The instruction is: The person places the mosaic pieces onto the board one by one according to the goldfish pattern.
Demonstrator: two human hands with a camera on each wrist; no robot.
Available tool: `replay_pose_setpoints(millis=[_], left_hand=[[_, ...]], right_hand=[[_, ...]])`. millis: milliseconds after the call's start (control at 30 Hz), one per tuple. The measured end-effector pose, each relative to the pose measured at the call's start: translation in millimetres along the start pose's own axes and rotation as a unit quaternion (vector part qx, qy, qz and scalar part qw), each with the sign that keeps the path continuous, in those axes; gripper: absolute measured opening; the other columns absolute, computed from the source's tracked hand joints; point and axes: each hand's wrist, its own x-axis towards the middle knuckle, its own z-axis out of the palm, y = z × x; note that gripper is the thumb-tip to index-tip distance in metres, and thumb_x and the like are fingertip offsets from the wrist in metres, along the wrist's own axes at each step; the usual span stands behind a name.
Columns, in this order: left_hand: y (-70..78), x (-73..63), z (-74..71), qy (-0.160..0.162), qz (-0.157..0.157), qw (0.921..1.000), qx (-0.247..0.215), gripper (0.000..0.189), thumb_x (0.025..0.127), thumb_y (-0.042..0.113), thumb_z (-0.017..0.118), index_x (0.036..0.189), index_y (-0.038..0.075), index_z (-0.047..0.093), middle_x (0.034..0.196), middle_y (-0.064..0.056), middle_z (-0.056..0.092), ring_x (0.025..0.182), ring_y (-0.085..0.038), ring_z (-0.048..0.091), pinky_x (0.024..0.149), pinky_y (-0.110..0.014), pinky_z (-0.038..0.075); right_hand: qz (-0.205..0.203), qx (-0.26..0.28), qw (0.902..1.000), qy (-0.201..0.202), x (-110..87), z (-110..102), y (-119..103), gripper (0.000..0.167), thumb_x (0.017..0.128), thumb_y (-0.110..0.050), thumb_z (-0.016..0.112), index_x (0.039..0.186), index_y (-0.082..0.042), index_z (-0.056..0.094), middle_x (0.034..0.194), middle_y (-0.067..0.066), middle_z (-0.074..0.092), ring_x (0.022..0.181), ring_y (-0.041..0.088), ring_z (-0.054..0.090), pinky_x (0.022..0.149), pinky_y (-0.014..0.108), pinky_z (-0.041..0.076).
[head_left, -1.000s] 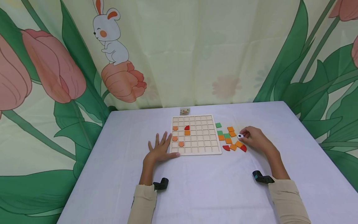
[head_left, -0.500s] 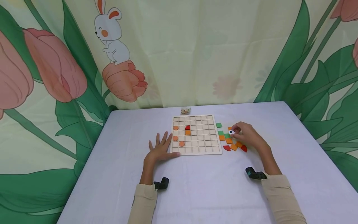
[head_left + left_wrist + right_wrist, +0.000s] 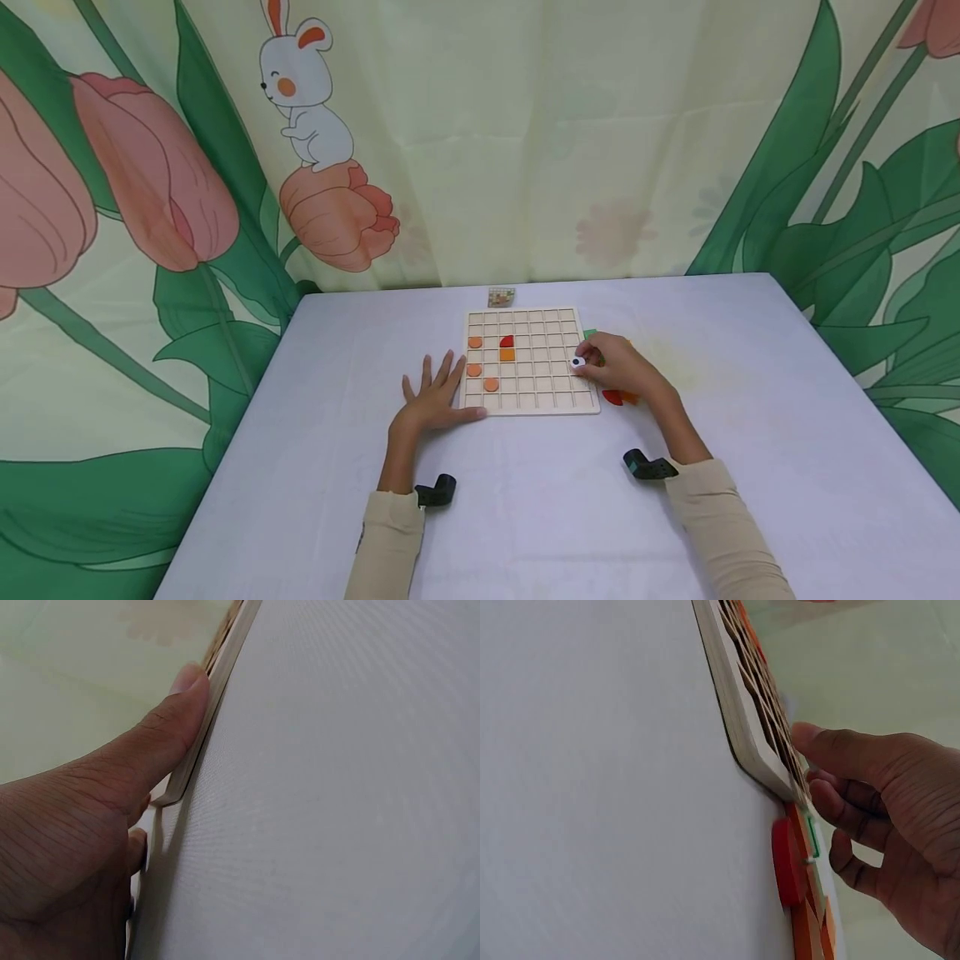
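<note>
A pale wooden grid board [image 3: 543, 402] lies on the white-covered table. My left hand [image 3: 430, 408] spreads its fingers at the board's left side, its thumb along the near edge; the left wrist view shows that thumb [image 3: 169, 731] against the board's side. Over the board's right edge, my right hand [image 3: 621, 365] pinches a small white piece with a dark eye-like dot [image 3: 577, 362] between thumb and fingers. Set in the grid are several pieces: orange discs [image 3: 491, 384], a red quarter-round piece [image 3: 507, 341] and an orange square [image 3: 507, 355].
Right of the board, partly behind the right hand, lie a green piece [image 3: 589, 333], a red piece [image 3: 612, 397] and orange pieces [image 3: 630, 398]. A small patterned card-like item [image 3: 501, 297] lies behind the board. A printed curtain [image 3: 480, 167] hangs beyond the table.
My right hand has carried the white eye piece leftward from the loose pieces to the board's right edge, now covering many of those pieces. The left hand stays at the board.
</note>
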Motion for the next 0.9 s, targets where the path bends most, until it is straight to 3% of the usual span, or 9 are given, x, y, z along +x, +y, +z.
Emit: replay_pose_setpoints(millis=[133,600,900], left_hand=[[-1.5,1.0,1.7,0.000,-0.001,1.0000,0.002,0.107,0.078,0.071,0.063,0.159,0.025,0.011,0.165,-0.002,-0.003,0.146,-0.035,-0.019,0.106,-0.069,-0.013],[-3.9,4.6,2.8,-0.010,-0.011,0.9999,0.009,0.109,0.077,0.074,0.062,0.159,0.027,0.008,0.164,0.000,-0.005,0.146,-0.033,-0.021,0.107,-0.068,-0.013],[-1.5,2.5,1.0,-0.003,-0.004,1.0000,0.008,0.106,0.078,0.071,0.063,0.159,0.026,0.010,0.165,-0.002,-0.003,0.146,-0.035,-0.020,0.107,-0.069,-0.013]], right_hand=[[-0.028,0.010,0.9996,0.001,7.1,12.3,-9.2,0.026,0.085,-0.018,0.078,0.102,-0.004,0.065,0.086,0.002,0.060,0.078,0.016,0.054,0.070,0.030,0.048],[-0.053,0.014,0.9984,-0.017,31.6,47.6,-38.9,0.026,0.085,-0.020,0.077,0.103,-0.004,0.066,0.090,0.001,0.061,0.079,0.016,0.055,0.072,0.029,0.050],[-0.037,0.002,0.9993,-0.009,41.2,61.4,-53.5,0.025,0.086,-0.022,0.077,0.104,-0.007,0.066,0.089,0.000,0.060,0.078,0.016,0.053,0.071,0.027,0.049]])
